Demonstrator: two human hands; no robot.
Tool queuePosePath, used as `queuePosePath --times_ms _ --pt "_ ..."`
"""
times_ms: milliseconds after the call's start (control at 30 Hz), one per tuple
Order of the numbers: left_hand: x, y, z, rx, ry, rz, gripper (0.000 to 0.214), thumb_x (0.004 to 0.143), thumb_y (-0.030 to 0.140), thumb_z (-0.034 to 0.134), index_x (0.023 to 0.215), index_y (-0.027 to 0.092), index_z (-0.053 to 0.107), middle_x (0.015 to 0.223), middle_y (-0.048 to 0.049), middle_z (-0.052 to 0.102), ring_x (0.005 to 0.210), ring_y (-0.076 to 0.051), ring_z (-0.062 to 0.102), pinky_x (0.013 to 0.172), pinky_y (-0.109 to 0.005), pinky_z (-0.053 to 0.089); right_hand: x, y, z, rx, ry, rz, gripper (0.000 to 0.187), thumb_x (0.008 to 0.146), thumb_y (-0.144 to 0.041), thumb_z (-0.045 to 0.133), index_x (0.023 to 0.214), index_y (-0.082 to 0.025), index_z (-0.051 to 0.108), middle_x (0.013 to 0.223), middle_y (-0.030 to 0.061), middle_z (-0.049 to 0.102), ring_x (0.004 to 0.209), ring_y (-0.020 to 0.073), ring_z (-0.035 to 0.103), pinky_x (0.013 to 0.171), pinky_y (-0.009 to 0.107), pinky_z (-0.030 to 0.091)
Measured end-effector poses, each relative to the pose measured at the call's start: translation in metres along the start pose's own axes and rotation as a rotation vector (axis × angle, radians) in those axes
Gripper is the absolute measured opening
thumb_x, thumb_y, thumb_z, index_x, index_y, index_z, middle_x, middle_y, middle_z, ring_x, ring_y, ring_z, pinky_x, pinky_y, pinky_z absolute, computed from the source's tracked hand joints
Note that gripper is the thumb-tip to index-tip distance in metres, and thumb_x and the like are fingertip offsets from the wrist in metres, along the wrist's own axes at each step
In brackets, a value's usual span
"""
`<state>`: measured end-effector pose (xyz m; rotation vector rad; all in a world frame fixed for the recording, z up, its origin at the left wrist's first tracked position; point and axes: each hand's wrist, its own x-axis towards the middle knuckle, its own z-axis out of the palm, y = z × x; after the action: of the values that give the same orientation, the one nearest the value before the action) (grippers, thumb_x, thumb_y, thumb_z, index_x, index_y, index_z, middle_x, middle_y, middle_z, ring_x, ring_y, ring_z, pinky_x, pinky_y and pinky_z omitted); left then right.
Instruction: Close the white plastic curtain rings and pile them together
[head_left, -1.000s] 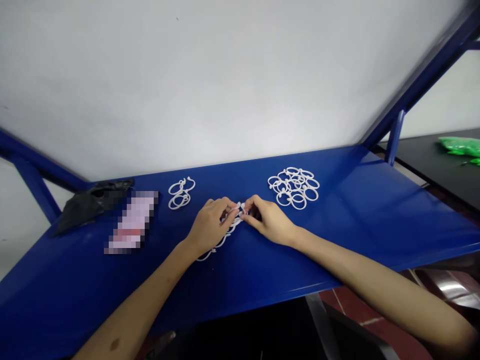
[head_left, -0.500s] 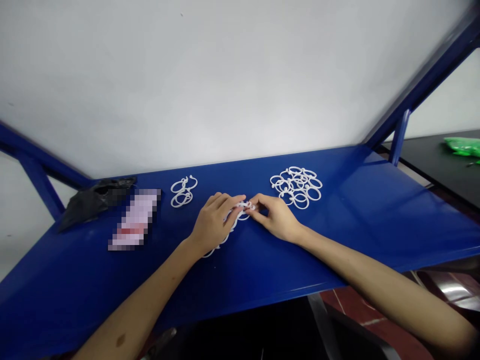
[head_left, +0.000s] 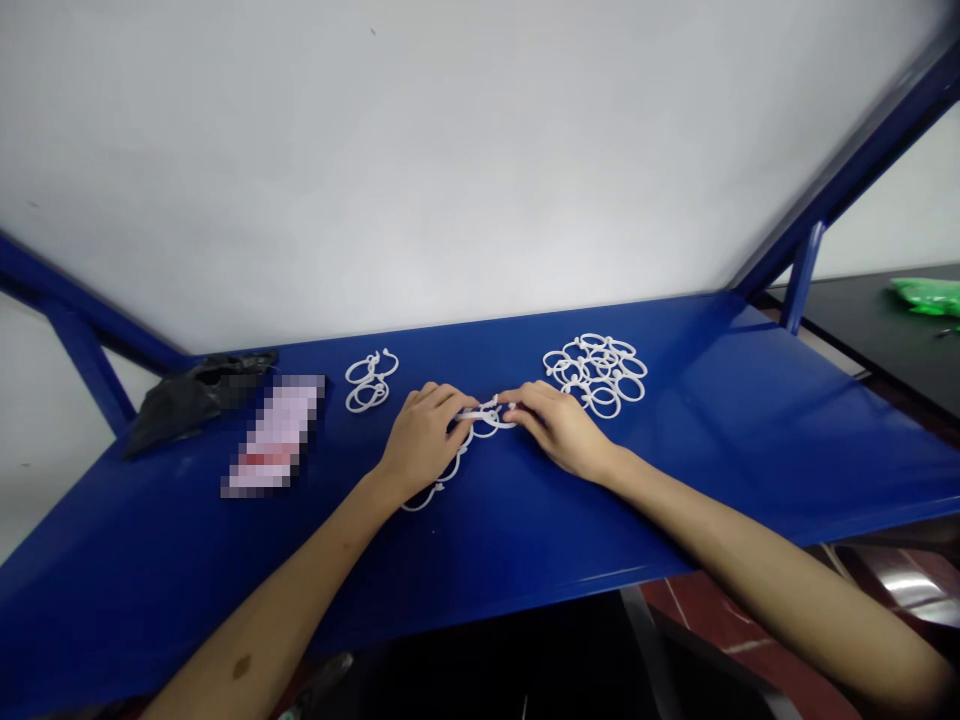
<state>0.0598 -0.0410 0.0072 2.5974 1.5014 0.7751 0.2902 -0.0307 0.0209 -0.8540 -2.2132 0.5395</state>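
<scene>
Both my hands meet at the middle of a blue metal shelf [head_left: 675, 470]. My left hand [head_left: 424, 438] is closed, pinching a chain of linked white plastic rings [head_left: 487, 418] that trails back under its palm. My right hand [head_left: 559, 425] pinches the chain's far end, fingertips pressed against the end ring. A pile of several loose white rings [head_left: 596, 372] lies just behind the right hand. A smaller cluster of white rings [head_left: 369, 382] lies behind and left of the left hand.
A blurred-out flat packet [head_left: 276, 435] and a crumpled black bag [head_left: 196, 392] lie at the shelf's left. Blue frame struts [head_left: 799, 275] rise at both ends against a white wall. A dark table with something green [head_left: 926, 295] stands at the right.
My hands and the ring chain stayed at the same spot; the right fingers shifted from a raised pinch to lying lower over the end ring. The view drifted slightly.
</scene>
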Motion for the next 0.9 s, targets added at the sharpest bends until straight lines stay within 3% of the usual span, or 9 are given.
queuePosePath --times_ms 133,267,467,567,667,767,900 --pt "0.000 -0.004 -0.002 0.018 0.133 0.020 0.018 0.096 0.019 0.058 0.105 0.025 0.073 0.101 -0.0029 0.071 0.095 -0.022 0.060 0.086 -0.040 0.046 0.000 -0.001 0.000 0.105 0.009 0.129 0.023 0.100 -0.024 0.055 0.121 -0.019 0.060 0.090 0.0035 0.073 0.084 0.0178 0.068 0.080 0.033 0.053" --pt "0.001 -0.008 -0.007 0.068 0.233 0.045 0.024 0.095 0.015 0.058 0.108 0.028 0.075 0.103 -0.0028 0.071 0.094 -0.021 0.059 0.086 -0.040 0.047 0.001 -0.003 -0.003 0.235 -0.005 0.277 0.012 0.095 -0.029 0.063 0.101 -0.019 0.060 0.075 -0.0012 0.071 0.069 0.0144 0.067 0.070 0.029 0.052" --pt "0.000 -0.014 -0.015 0.219 0.092 -0.030 0.042 0.091 0.004 0.050 0.116 0.028 0.073 0.109 -0.0030 0.072 0.099 -0.025 0.057 0.088 -0.043 0.046 0.001 -0.005 -0.006 0.261 0.022 0.289 0.016 0.093 -0.036 0.065 0.097 -0.020 0.066 0.070 -0.0027 0.068 0.059 0.0115 0.061 0.061 0.026 0.048" --pt "-0.001 -0.014 -0.022 0.240 0.012 -0.099 0.061 0.085 -0.002 0.044 0.137 0.026 0.060 0.122 -0.0064 0.068 0.109 -0.028 0.054 0.093 -0.046 0.044 0.001 -0.005 -0.006 0.277 0.061 0.289 0.022 0.095 -0.039 0.062 0.106 -0.020 0.067 0.069 -0.0031 0.065 0.058 0.0113 0.060 0.062 0.027 0.049" --pt "-0.002 -0.007 -0.031 0.179 0.022 -0.084 0.070 0.079 0.003 0.048 0.147 0.022 0.048 0.136 -0.0099 0.060 0.122 -0.031 0.049 0.102 -0.050 0.040 0.001 -0.005 -0.006 0.306 0.067 0.266 0.027 0.098 -0.036 0.056 0.119 -0.021 0.066 0.075 -0.0013 0.066 0.063 0.0119 0.062 0.065 0.027 0.051" --pt "-0.001 0.009 -0.036 0.046 0.095 -0.023 0.053 0.084 0.014 0.054 0.137 0.023 0.056 0.134 -0.0080 0.062 0.123 -0.030 0.050 0.104 -0.051 0.039 -0.001 -0.005 -0.003 0.363 0.051 0.242 0.029 0.098 -0.033 0.057 0.124 -0.021 0.062 0.081 -0.0002 0.068 0.069 0.0125 0.065 0.070 0.029 0.053" --pt "0.001 0.027 -0.030 -0.119 0.125 -0.039 0.017 0.096 0.029 0.056 0.104 0.026 0.071 0.098 -0.0018 0.074 0.096 -0.023 0.062 0.090 -0.043 0.046 -0.003 -0.007 0.002 0.458 0.046 0.253 0.021 0.094 -0.036 0.066 0.107 -0.020 0.063 0.079 0.0004 0.072 0.071 0.0142 0.069 0.069 0.029 0.055"
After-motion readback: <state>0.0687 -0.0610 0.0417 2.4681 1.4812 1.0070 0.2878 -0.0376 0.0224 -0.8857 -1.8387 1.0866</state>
